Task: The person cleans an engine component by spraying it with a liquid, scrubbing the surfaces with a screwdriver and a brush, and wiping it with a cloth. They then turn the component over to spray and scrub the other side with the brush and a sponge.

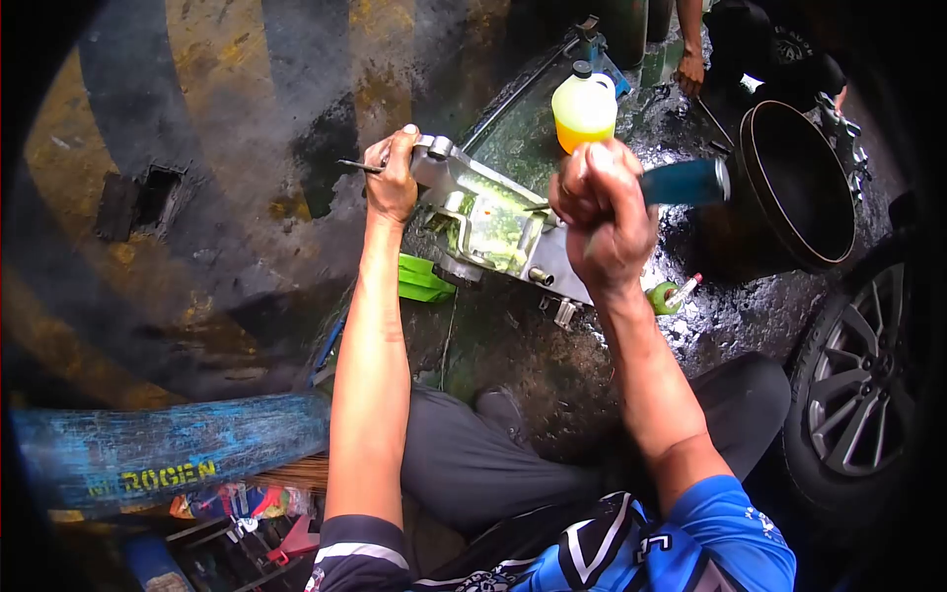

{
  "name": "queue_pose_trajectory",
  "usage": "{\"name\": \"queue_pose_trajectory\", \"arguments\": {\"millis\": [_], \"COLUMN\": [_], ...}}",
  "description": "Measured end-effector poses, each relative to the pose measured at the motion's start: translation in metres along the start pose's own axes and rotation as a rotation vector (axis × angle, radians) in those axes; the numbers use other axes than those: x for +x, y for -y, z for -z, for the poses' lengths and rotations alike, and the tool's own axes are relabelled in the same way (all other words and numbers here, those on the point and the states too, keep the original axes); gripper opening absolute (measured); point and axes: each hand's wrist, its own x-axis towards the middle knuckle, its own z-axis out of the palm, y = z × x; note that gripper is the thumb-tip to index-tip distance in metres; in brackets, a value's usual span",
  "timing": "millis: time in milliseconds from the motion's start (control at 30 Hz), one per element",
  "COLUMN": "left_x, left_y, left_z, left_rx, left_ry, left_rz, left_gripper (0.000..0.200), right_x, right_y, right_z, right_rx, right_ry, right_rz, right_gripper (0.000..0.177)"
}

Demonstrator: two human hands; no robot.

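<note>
A grey metal engine part (493,232), wet with greenish fluid, is tilted up off the wet floor. My left hand (393,178) grips its upper left end, with a thin metal rod sticking out beside the fingers. My right hand (604,215) is closed around a tool with a blue handle (683,182), held over the part's right side. The tool's working end is hidden behind my fist. My legs in dark trousers are folded beneath.
A bottle of yellow liquid (584,109) stands behind the part, a large black tub (801,187) to the right. A car wheel (856,385) is at the right edge. Another person's hand (691,69) reaches in at top. A blue cylinder (168,459) lies lower left.
</note>
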Motion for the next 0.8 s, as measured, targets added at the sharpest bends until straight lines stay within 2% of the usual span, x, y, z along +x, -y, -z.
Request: {"name": "queue_pose_trajectory", "arguments": {"millis": [100, 133, 167, 200, 300, 400, 467, 500, 600, 633, 733, 800], "left_x": [0.000, -0.001, -0.004, -0.004, 0.000, -0.005, -0.006, -0.006, -0.012, -0.010, -0.003, 0.000], "left_y": [-0.030, -0.037, -0.039, -0.041, -0.052, -0.047, -0.041, -0.038, -0.029, -0.036, -0.047, -0.050], "left_z": [0.008, 0.008, 0.008, 0.008, 0.009, 0.003, 0.005, 0.006, 0.004, 0.006, 0.007, 0.009], "left_rx": [-0.236, -0.320, -0.215, -0.199, -0.207, 0.007, -0.062, -0.095, -0.017, -0.019, 0.108, 0.030], "left_ry": [0.054, 0.065, 0.071, 0.081, 0.097, 0.020, 0.066, 0.090, 0.059, 0.076, 0.040, 0.068], "left_rz": [0.241, 0.336, 0.227, 0.221, 0.203, -0.029, 0.078, 0.132, 0.014, 0.005, -0.209, -0.130], "left_gripper": [0.013, 0.013, 0.016, 0.015, 0.011, 0.013, 0.015, 0.016, 0.019, 0.022, 0.021, 0.021], "right_x": [0.005, 0.002, -0.002, -0.006, -0.014, -0.016, -0.015, -0.015, -0.011, -0.012, -0.022, -0.021], "right_y": [-0.007, -0.012, -0.016, -0.020, -0.028, -0.033, -0.036, -0.036, -0.040, -0.042, -0.047, -0.043], "right_z": [-0.011, -0.012, -0.007, -0.002, -0.009, -0.005, -0.003, -0.003, -0.008, -0.009, -0.013, -0.009], "right_rx": [0.075, -0.024, -0.068, -0.114, -0.207, -0.244, -0.345, -0.348, -0.071, -0.014, -0.037, -0.043], "right_ry": [0.028, 0.003, 0.049, 0.099, 0.011, 0.018, 0.085, 0.073, -0.080, -0.062, -0.088, -0.035], "right_rz": [-0.033, -0.028, -0.049, -0.069, 0.025, 0.092, 0.160, 0.124, -0.074, -0.100, 0.183, 0.308], "right_gripper": [0.036, 0.036, 0.036, 0.037, 0.035, 0.033, 0.034, 0.036, 0.040, 0.032, 0.020, 0.029]}}
